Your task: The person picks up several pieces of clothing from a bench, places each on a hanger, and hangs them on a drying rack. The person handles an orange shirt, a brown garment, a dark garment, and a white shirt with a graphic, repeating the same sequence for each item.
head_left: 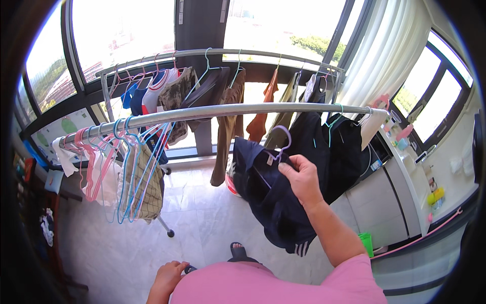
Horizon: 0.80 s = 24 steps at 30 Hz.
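Observation:
My right hand [299,175] is closed on the collar and shoulder area of a dark navy garment [273,210] with white stripes at its lower end. The garment hangs on a purple hanger [286,138], whose hook rises beside my thumb, below the front rail and apart from it. Down at my left side, next to my pink shirt, my left hand [169,277] has loosely bent fingers and nothing visible in it. The front clothes rail [212,111] crosses above both hands. Black clothes [344,157] hang from it just right of the held garment.
Empty pink and blue hangers [132,172] and a checked cloth [147,187] crowd the rail's left end. Behind runs a back rail [253,52] with more clothes. A white cabinet [377,202] stands at right; a wheeled rack foot [170,233] rests on the floor [202,207].

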Tool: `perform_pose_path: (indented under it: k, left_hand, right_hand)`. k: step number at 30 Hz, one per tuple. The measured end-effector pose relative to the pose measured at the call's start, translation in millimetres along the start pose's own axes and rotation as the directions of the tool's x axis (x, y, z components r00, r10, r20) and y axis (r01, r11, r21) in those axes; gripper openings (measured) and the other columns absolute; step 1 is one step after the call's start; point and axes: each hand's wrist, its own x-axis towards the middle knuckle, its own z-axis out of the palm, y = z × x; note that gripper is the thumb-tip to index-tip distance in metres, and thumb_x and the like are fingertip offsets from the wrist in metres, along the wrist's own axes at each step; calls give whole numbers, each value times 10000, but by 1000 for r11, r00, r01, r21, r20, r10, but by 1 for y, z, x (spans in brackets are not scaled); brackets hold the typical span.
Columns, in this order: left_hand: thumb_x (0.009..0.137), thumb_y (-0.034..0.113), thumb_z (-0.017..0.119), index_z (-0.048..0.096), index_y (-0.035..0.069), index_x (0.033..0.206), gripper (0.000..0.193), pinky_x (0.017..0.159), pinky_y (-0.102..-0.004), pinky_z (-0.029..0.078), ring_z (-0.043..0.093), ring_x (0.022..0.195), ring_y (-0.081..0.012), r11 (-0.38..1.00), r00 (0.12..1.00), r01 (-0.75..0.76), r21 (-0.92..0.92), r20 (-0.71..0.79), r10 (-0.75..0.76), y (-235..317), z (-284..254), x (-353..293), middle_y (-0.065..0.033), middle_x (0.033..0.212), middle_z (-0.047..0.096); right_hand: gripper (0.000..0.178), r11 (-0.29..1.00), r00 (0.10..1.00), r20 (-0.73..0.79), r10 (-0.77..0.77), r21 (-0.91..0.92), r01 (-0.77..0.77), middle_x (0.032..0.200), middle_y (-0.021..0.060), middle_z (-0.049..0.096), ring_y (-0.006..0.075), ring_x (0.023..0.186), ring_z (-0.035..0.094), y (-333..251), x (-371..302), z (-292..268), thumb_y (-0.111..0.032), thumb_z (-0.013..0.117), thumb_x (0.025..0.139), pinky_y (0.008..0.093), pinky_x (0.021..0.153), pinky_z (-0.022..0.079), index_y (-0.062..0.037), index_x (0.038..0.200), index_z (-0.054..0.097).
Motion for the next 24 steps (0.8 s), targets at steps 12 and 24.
perform_pose_path:
  k: [12,24]
  left_hand:
    - [1014,223,570,676,255,1378,381,904,-438,577,705,1115,-361,998,997,57,-7,50,-57,3,21,-9,-148,1193,735]
    - [925,209,679,695,187,1331,407,869,-475,570,707,1045,-361,994,995,90,-62,48,-87,6,32,-9,-128,1096,727]
  right_hand:
    - [342,968,993,-68,96,240,-78,1005,67,716,122,868,684,23,102,-6,-32,816,909,260,819,570,69,1197,661]
    - [568,968,985,-53,-162,-201,149,940,38,705,87,818,638,33,69,-3,-319,848,944,242,735,529,69,1308,646]
